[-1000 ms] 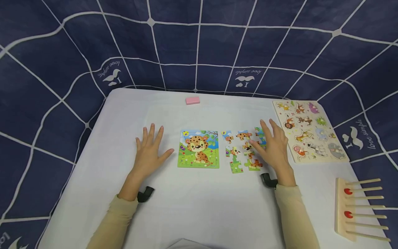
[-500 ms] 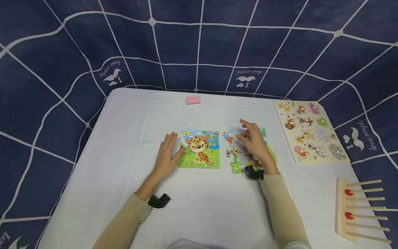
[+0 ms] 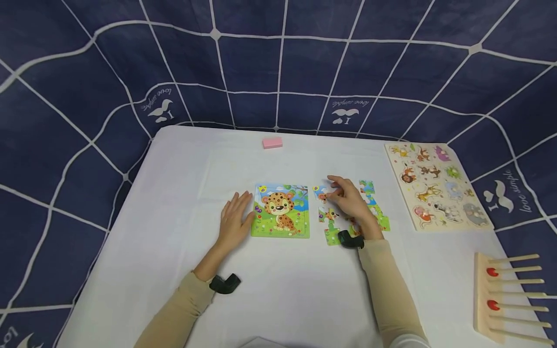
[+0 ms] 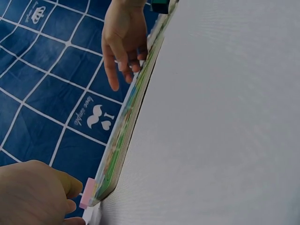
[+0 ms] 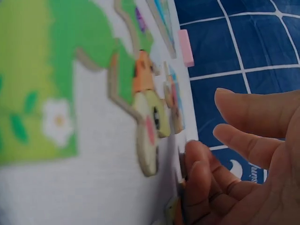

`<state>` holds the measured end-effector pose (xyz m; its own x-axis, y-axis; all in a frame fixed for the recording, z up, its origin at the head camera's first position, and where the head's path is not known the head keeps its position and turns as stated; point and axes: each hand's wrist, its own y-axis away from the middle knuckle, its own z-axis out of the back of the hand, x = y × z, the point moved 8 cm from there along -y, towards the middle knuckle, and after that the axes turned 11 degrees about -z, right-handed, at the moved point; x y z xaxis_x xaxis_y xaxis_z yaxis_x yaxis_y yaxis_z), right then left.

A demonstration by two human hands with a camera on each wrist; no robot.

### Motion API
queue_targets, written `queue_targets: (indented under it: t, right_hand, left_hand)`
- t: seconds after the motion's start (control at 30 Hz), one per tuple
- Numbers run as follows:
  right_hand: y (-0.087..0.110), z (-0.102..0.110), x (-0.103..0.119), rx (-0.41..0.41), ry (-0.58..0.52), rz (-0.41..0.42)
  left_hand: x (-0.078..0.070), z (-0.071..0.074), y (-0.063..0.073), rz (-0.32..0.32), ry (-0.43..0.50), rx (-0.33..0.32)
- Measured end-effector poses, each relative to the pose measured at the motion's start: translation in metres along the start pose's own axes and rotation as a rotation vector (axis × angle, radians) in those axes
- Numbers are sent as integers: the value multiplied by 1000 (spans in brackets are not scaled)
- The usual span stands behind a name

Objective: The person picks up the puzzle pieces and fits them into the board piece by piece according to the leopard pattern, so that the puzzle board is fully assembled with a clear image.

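In the head view, a leopard picture puzzle board (image 3: pixel 280 212) lies flat at the table's middle. My left hand (image 3: pixel 235 220) rests at its left edge, fingers fairly straight and thumb tip close to the board's side. Right of the board, loose jigsaw pieces (image 3: pixel 331 237) lie in rough rows, pieces of the same leopard picture. Over them reaches my right hand (image 3: pixel 350 200), fingers bent loosely and hiding the middle pieces. The right wrist view shows its lower fingertips (image 5: pixel 197 173) right at some pieces' edges; the upper fingers stay apart with nothing between them.
A pink block (image 3: pixel 272 142) sits near the table's back edge. At the back right lies a wooden animal knob puzzle (image 3: pixel 439 186). A wooden rack with pegs (image 3: pixel 483 297) is at the right edge. Dark blue gridded cloth (image 3: pixel 248 58) surrounds the table.
Both hands have moved inward: the left from open table to the board's left edge, the right leftward over the loose pieces, its spread fingers now bent. The board and pieces look unmoved.
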<state>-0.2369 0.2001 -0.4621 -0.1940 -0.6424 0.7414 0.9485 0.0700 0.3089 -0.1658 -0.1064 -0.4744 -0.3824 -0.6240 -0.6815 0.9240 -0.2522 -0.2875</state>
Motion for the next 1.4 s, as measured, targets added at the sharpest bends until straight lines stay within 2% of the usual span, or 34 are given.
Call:
queue_targets:
  t: [0.3, 0.63, 1.1, 1.4]
  right_hand:
    - [-3, -5, -4, -15, -6, 15]
    - [-4, -9, -4, -62, 90, 58]
    - [-4, -10, -3, -91, 189, 61]
    - [-4, -9, -2, -93, 208, 59]
  left_hand:
    - [-1, -2, 2, 7, -50, 25]
    - [0, -6, 3, -4, -124, 65]
    - [-2, -7, 2, -23, -141, 67]
    - [-3, -6, 2, -28, -141, 69]
